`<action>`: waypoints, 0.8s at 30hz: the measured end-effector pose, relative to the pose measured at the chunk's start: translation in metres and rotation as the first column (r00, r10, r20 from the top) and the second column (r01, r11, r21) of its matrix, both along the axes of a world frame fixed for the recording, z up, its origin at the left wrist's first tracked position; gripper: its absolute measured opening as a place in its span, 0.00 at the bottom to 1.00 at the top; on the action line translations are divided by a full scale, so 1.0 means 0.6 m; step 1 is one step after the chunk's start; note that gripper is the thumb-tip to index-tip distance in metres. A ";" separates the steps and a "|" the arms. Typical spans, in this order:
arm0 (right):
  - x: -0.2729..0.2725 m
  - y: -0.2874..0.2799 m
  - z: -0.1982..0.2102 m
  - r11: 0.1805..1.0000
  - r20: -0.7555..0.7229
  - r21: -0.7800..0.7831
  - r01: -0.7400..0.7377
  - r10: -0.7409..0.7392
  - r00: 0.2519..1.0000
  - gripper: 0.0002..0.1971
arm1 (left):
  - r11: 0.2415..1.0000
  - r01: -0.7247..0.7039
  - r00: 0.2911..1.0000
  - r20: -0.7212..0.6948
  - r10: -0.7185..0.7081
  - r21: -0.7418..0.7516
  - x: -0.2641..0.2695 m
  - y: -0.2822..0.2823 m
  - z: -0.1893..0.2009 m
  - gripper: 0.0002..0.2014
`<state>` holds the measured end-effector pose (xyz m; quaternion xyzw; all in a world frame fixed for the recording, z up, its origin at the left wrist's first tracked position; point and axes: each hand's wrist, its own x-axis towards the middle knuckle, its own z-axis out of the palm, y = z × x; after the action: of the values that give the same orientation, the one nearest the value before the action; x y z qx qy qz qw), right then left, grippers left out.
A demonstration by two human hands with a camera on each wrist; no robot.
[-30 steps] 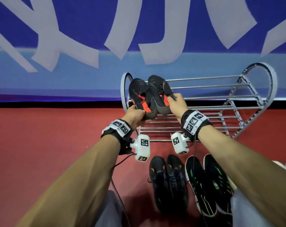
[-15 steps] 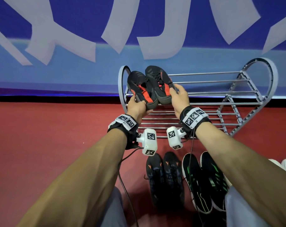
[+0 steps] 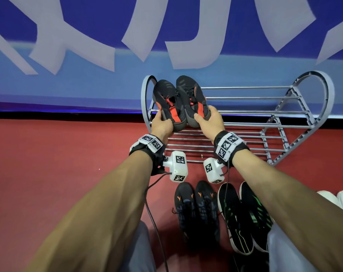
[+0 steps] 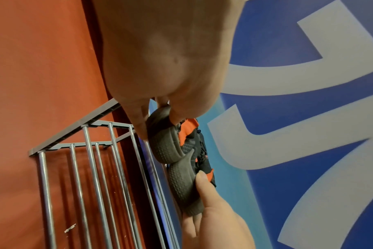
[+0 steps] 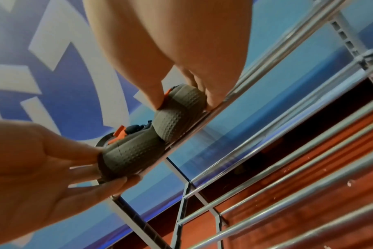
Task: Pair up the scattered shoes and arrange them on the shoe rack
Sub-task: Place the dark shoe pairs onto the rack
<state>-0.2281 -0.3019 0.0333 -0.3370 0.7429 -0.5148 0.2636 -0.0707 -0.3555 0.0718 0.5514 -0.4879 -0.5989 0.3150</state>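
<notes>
I hold a pair of black shoes with orange-red accents at the left end of the grey shoe rack [image 3: 264, 124], on its top tier. My left hand [image 3: 162, 124] grips the heel of the left shoe [image 3: 165, 99]. My right hand [image 3: 206, 116] grips the heel of the right shoe [image 3: 190, 95]. The toes point at the wall and the shoes lie side by side, touching. In the right wrist view both studded soles [image 5: 177, 109] rest against a top bar [image 5: 266, 80]. In the left wrist view the left hand's fingers [image 4: 143, 124] wrap the left shoe's heel [image 4: 164, 144].
On the red floor [image 3: 58, 154] in front of the rack lie a black pair with orange marks [image 3: 196, 209] and a black pair with green stripes [image 3: 243, 214]. White shoes [image 3: 335, 197] show at the right edge. A blue banner wall [image 3: 88, 85] stands behind the rack.
Both hands have carried the pair farther onto the rack's top tier. The shoes now lie flatter on the bars, with their toes closer to the wall.
</notes>
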 end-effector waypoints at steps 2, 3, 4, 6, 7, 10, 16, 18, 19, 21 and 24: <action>0.003 -0.002 -0.003 0.998 -0.025 0.054 -0.021 0.022 0.999 0.24 | 1.000 0.022 1.000 -0.003 -0.022 0.011 0.001 0.002 0.000 0.18; 0.003 -0.003 -0.001 0.996 -0.032 0.084 -0.031 0.034 0.999 0.28 | 0.999 0.033 0.999 0.000 -0.033 0.024 0.001 0.004 0.000 0.17; 0.003 -0.006 0.000 0.992 -0.041 0.116 -0.041 0.046 0.998 0.32 | 0.999 0.044 0.999 0.002 -0.044 0.029 0.001 0.005 0.000 0.16; 0.003 -0.012 0.004 0.984 -0.079 0.172 -0.044 0.059 0.995 0.34 | 0.998 0.050 0.999 0.014 -0.050 0.025 0.000 0.005 -0.003 0.15; 0.004 -0.013 0.006 0.979 -0.115 0.199 -0.031 0.055 0.992 0.33 | 0.998 0.054 0.998 0.013 -0.054 0.031 0.001 0.005 -0.002 0.14; 0.011 -0.010 0.008 0.972 -0.271 0.232 0.046 0.019 0.962 0.25 | 0.995 0.068 0.998 -0.021 -0.067 0.068 0.003 0.005 0.003 0.17; 0.011 -0.003 0.020 0.988 -0.263 0.152 0.023 0.018 0.965 0.29 | 0.989 0.114 0.993 -0.031 -0.112 0.093 0.000 0.002 0.004 0.17; 0.015 -0.003 0.017 0.965 -0.326 0.261 0.036 0.053 0.944 0.32 | 0.983 0.158 0.987 0.005 -0.159 0.093 -0.004 0.000 -0.005 0.20; 0.017 -0.003 0.014 0.948 -0.356 0.314 0.042 0.077 0.931 0.34 | 0.983 0.166 0.984 0.046 -0.170 0.074 -0.005 0.002 -0.010 0.21; 0.018 0.002 0.011 0.934 -0.376 0.356 0.041 0.103 0.921 0.35 | 0.984 0.177 0.977 0.119 -0.179 0.033 -0.012 0.000 -0.018 0.22; 0.008 0.004 0.021 0.927 -0.343 0.376 -0.008 0.147 0.928 0.38 | 0.982 0.187 0.958 0.225 -0.178 -0.020 -0.013 -0.002 -0.022 0.23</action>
<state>-0.2233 -0.2996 0.0459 -0.4010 0.8477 -0.2838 0.2000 -0.0787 -0.3567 0.0583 0.5610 -0.5810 -0.5497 0.2132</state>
